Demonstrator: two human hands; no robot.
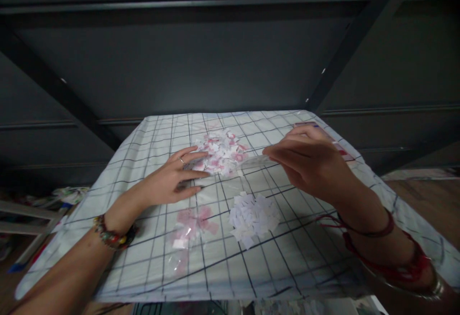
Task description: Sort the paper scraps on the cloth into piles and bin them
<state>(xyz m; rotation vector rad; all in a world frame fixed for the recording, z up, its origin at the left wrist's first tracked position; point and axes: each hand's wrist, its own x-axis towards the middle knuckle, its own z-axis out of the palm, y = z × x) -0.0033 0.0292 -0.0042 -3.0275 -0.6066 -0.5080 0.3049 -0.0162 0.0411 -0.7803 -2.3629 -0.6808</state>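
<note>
My left hand (pixel 174 176) lies with its fingers spread at the left edge of a loose pile of small white and pink paper scraps (pixel 224 152). Its fingertips touch or hover just over the nearest scraps. My right hand (pixel 309 161) is closed in a pinch, to the right of that pile. From its fingertips a thin pale strip (pixel 253 160) points left toward the scraps; blur hides its exact kind. Nearer to me is a heap of plain white paper scraps (pixel 254 216). Left of this heap lie pink, see-through pieces (pixel 194 224), some of them shiny.
A white cloth with dark grid lines (pixel 151 276) covers the table. Behind my right hand lies a flat card-like thing with red parts (pixel 343 151), partly hidden. Dark panels (pixel 201 61) stand at the table's far edge. A pale frame (pixel 32 228) is at the lower left.
</note>
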